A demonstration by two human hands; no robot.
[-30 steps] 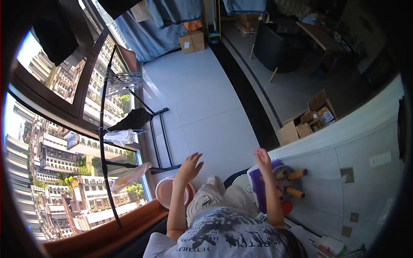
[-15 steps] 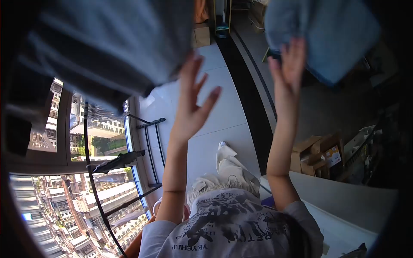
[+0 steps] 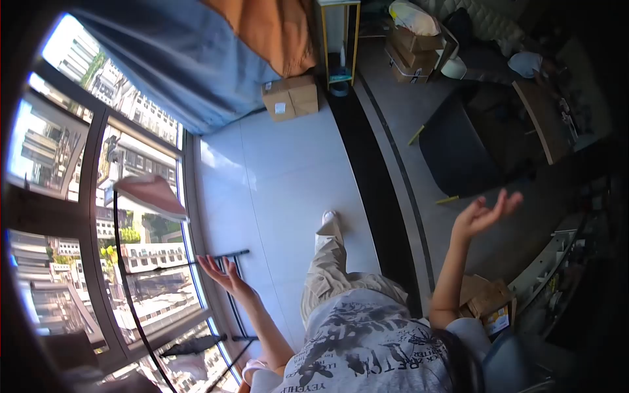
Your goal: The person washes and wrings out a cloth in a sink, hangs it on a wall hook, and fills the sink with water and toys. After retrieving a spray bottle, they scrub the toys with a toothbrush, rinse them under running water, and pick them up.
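Observation:
My left hand (image 3: 226,275) is at the left with its fingers spread, holding nothing. It appears in front of the black metal frame of a rack (image 3: 236,288) beside the windows. Out to the right, my right hand (image 3: 488,215) is raised with the fingers apart and slightly bent, and nothing is in it. Behind that hand stands a dark chair (image 3: 458,144). A pinkish cloth item (image 3: 152,195) hangs at the end of the rack's black rail (image 3: 128,295), beyond my left hand. Lower on the rack hangs a small dark item (image 3: 193,346).
Large windows (image 3: 98,164) line the left side. A blue curtain (image 3: 190,72) and an orange cloth (image 3: 272,33) hang ahead, with a cardboard box (image 3: 291,98) below. More boxes (image 3: 413,56) are stacked at the far right; open cartons (image 3: 485,298) lie near my right elbow.
The dark grey and blue garments close in front of my hands have left that spot. My hands have moved apart and lower, and the view has shifted, showing the curtain, chair and pinkish item.

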